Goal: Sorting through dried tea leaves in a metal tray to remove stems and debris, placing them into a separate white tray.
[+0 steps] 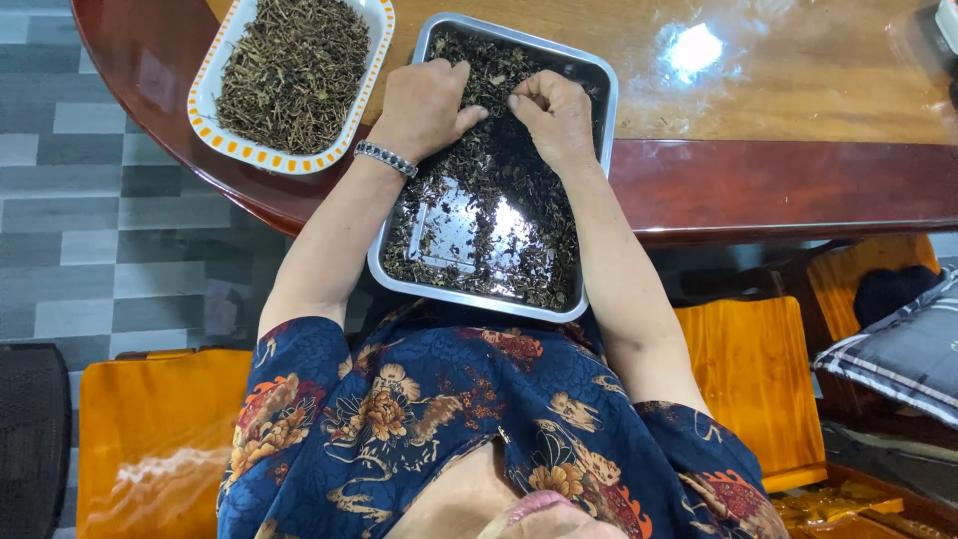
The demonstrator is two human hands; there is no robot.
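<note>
A rectangular metal tray (399, 269) holds loose dark dried leaves (519, 250), with bare shiny metal showing in its middle. It lies partly on the wooden table and juts over the near edge toward my lap. My left hand (424, 105), a beaded bracelet (385, 158) on its wrist, rests palm down on the leaves at the tray's far left. Its fingers are curled under and their tips are hidden. My right hand (554, 115) is beside it at the far right, fingers bunched in a pinch on some leaves.
A white oblong dish with an orange patterned rim (215, 125), heaped with dried stems, stands on the glossy reddish-brown table (778, 180) left of the tray. Orange wooden seats (150, 429) flank me. A grey plaid cushion (898, 349) lies at the right.
</note>
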